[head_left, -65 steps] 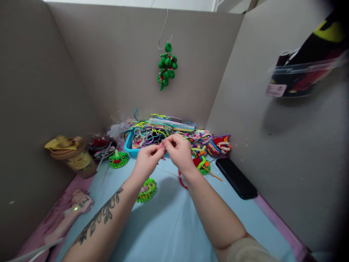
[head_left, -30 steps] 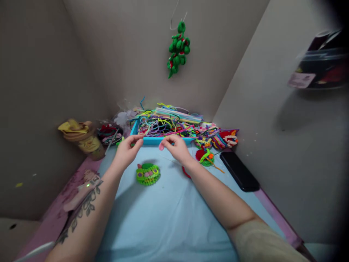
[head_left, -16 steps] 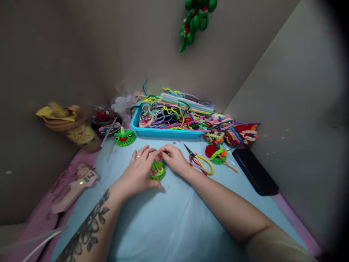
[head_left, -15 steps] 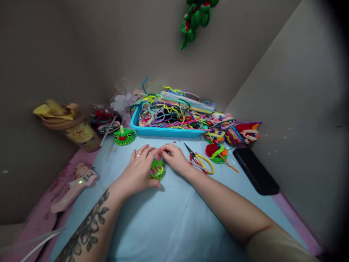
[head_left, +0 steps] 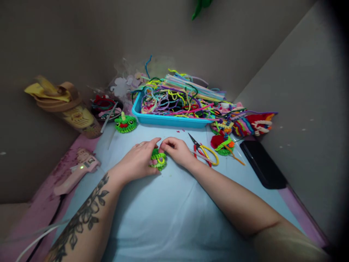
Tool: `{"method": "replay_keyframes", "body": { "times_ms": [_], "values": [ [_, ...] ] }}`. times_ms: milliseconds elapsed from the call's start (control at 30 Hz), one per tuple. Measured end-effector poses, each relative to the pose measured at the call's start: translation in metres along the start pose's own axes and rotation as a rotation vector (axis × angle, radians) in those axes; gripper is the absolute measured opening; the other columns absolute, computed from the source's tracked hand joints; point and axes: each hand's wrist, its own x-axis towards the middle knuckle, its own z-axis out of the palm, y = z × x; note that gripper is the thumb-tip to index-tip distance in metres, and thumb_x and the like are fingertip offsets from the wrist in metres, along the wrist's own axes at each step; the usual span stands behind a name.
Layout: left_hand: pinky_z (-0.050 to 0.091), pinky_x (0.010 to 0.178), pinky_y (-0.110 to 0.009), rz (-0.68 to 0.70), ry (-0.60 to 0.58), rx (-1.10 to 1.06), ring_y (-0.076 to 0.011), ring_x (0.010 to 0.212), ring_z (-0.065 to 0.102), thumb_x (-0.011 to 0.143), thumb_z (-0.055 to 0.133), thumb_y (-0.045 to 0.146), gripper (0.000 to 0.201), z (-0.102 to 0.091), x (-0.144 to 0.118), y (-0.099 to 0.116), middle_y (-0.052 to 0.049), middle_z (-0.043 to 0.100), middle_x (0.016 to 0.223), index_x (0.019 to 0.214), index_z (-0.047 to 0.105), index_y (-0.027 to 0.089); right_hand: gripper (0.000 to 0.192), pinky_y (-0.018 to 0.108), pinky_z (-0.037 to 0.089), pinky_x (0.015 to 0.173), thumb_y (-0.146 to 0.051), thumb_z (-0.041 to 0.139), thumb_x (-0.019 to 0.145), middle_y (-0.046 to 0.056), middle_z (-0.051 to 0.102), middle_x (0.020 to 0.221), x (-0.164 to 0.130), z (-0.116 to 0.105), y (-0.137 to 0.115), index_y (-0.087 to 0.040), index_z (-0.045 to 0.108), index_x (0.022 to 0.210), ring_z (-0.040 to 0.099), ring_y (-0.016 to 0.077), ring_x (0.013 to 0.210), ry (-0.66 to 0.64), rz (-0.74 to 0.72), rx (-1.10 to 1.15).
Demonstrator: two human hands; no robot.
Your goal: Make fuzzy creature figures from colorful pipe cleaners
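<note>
A small green pipe-cleaner figure (head_left: pixel 159 161), with pink and yellow parts, rests near the middle of the blue cloth. My left hand (head_left: pixel 137 160), with a ring, curls round its left side, thumb below and fingers behind. From the upper right, my right hand (head_left: pixel 177 151) pinches at a pink bit at the figure's top; the tips of its fingers partly hide it. Scissors (head_left: pixel 203 151) with red and yellow handles lie just right of my right hand. A finished-looking green figure (head_left: pixel 125 123) with eyes sits behind my left hand.
A blue tray (head_left: pixel 171 120) full of colourful pipe cleaners stands at the back. A pink glue gun (head_left: pixel 79 171) with a lit green light and a drink cup (head_left: pixel 79 116) are at left. A red-and-green piece (head_left: pixel 222 143) and a black case (head_left: pixel 263 163) lie at right.
The camera view has tilted down slightly. My left fingers have lifted off the figure's top, showing more of it. My right hand stays pinched at its top.
</note>
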Motion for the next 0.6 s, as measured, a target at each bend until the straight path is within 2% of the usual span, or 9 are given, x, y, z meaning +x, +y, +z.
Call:
{"method": "replay_keyframes", "body": {
  "times_ms": [433,600],
  "values": [
    [0.041,0.089,-0.037,0.007,0.021,-0.041,-0.0291,0.110,0.053,0.063,0.067,0.028,0.086,0.0020,-0.0004,-0.0031,-0.012,0.054,0.124,0.139,0.027,0.020,0.012,0.024,0.044,0.064,-0.021,0.054,0.079,0.000,0.065,0.071,-0.0043,0.0058,0.0039,-0.017,0.064,0.072,0.057,0.0119,0.067,-0.047,0.047,0.060],
    [0.041,0.088,-0.037,0.016,0.014,-0.038,-0.0289,0.107,0.054,0.063,0.066,0.027,0.085,0.0027,-0.0006,-0.0042,-0.012,0.055,0.122,0.138,0.026,0.020,0.010,0.023,0.042,0.058,-0.023,0.059,0.075,-0.001,0.063,0.066,-0.0041,0.0047,0.0039,-0.016,0.065,0.070,0.054,0.0109,0.061,-0.068,0.115,0.136]
  ]
}}
